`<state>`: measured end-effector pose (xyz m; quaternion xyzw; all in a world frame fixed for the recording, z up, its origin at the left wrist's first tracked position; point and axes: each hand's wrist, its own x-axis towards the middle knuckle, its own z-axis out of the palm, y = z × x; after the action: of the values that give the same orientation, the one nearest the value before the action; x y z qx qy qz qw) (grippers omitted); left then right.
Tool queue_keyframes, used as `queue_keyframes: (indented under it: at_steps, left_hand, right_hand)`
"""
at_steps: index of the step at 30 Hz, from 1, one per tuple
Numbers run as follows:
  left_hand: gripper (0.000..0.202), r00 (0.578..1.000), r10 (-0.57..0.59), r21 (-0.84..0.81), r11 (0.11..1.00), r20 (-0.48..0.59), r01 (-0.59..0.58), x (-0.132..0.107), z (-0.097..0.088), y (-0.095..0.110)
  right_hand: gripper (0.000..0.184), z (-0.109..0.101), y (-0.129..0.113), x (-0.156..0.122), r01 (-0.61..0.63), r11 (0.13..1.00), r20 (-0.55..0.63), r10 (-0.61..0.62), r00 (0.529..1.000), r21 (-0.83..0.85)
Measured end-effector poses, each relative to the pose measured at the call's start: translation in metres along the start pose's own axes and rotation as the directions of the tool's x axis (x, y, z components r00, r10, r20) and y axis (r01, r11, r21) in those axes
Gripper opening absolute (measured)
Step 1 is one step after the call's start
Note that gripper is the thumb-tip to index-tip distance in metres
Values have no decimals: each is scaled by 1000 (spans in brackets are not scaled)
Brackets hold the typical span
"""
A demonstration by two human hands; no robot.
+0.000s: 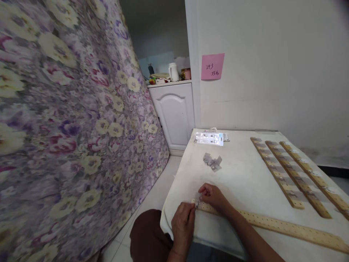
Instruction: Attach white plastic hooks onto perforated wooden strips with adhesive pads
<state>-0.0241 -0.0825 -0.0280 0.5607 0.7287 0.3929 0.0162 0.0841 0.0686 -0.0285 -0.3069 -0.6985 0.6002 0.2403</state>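
Note:
A long pale wooden strip [286, 226] with rows of small holes lies along the table's near side. At its left end sits a small shiny piece [196, 204], too small to make out well. My left hand [184, 222] is closed, its thumb and fingertips pressed together against that end. Just over the strip, my right hand [214, 196] has its fingers curled in a pinch beside the shiny piece; what they hold, if anything, is hidden. Beyond my hands lies a small pile of clear packets [212, 162] with metal bits.
Three wooden strips [276, 173] carrying clear packets lie at the table's right. Clear blister packaging [208, 138] rests at the far edge. A floral curtain [68, 127] hangs to the left. Behind stand a white cabinet [174, 114] and a wall with a pink note [212, 67].

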Motion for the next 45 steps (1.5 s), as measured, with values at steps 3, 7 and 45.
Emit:
queue_keyframes:
  at_steps: [3, 7, 45]
  left_hand:
    - [18, 1000, 6, 19, 1000, -8, -6, 0, 1, -1]
    - [18, 1000, 20, 26, 999, -16, -20, 0, 1, -1]
    - [20, 988, -76, -17, 997, -134, 75, 3, -2, 11]
  right_hand:
    - [18, 0, 1, 1, -1, 1000, 2, 1, 1000, -11]
    - [17, 1, 0, 0, -1, 1000, 0, 1, 1000, -29]
    - [25, -51, -11, -51, -8, 922, -112, -38, 993, -387]
